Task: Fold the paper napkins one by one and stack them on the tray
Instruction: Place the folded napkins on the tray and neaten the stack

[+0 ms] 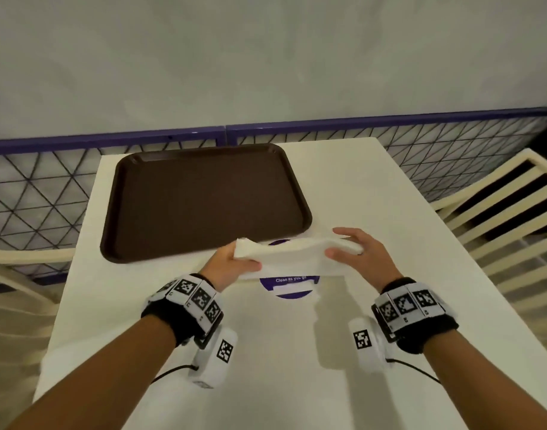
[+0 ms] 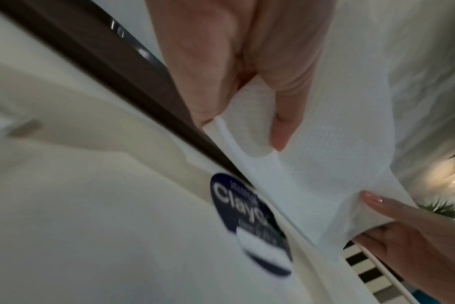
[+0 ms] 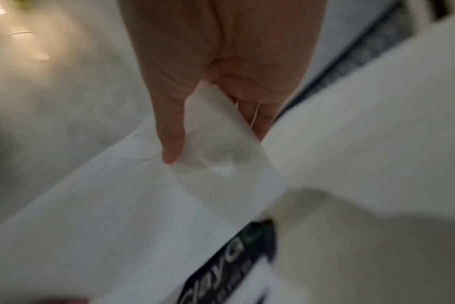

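A white paper napkin (image 1: 292,256) hangs stretched between both hands just above the table, in front of the tray's near right corner. My left hand (image 1: 232,263) pinches its left end between thumb and fingers; the left wrist view shows the thumb (image 2: 281,127) on top of the napkin (image 2: 325,164). My right hand (image 1: 353,248) pinches the right end, with the thumb (image 3: 169,131) over the napkin (image 3: 117,205). The dark brown tray (image 1: 204,200) lies bare at the table's far left.
A round purple sticker (image 1: 289,285) reading "Clean as you go" sits on the white table (image 1: 374,197), partly under the napkin. Cream slatted chairs (image 1: 508,212) stand to the right and left. A purple-railed mesh fence (image 1: 421,141) runs behind the table.
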`<state>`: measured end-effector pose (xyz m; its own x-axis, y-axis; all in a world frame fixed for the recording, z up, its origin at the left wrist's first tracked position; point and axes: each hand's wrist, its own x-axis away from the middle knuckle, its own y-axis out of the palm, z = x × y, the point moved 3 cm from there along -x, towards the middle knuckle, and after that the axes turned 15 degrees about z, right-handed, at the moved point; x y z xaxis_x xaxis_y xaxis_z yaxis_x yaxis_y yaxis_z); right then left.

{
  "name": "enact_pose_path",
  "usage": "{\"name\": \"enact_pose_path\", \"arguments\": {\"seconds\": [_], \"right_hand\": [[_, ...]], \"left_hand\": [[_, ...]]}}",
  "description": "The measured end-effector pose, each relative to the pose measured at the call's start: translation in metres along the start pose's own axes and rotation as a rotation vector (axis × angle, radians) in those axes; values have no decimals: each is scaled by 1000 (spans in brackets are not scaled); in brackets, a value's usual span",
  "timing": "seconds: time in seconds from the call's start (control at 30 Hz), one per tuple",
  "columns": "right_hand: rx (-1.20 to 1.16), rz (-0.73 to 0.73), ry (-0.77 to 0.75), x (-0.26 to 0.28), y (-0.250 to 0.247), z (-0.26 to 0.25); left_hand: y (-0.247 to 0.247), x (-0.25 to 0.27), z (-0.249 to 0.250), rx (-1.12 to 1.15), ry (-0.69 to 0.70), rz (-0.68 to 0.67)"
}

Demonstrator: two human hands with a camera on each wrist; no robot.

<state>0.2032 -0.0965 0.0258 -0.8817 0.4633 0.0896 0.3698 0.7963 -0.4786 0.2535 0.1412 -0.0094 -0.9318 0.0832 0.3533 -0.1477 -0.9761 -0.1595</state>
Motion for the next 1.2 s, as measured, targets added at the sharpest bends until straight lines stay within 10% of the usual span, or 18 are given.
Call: {"name": "enact_pose_path", "arguments": {"seconds": [0.2,1.2], "right_hand": [[-280,-70,320,10,9,45],[27,-176,243,-12,9,52]], "left_hand": [[23,27,-24,4,9,-18],[24,19,-30,-141,-34,163]]}}
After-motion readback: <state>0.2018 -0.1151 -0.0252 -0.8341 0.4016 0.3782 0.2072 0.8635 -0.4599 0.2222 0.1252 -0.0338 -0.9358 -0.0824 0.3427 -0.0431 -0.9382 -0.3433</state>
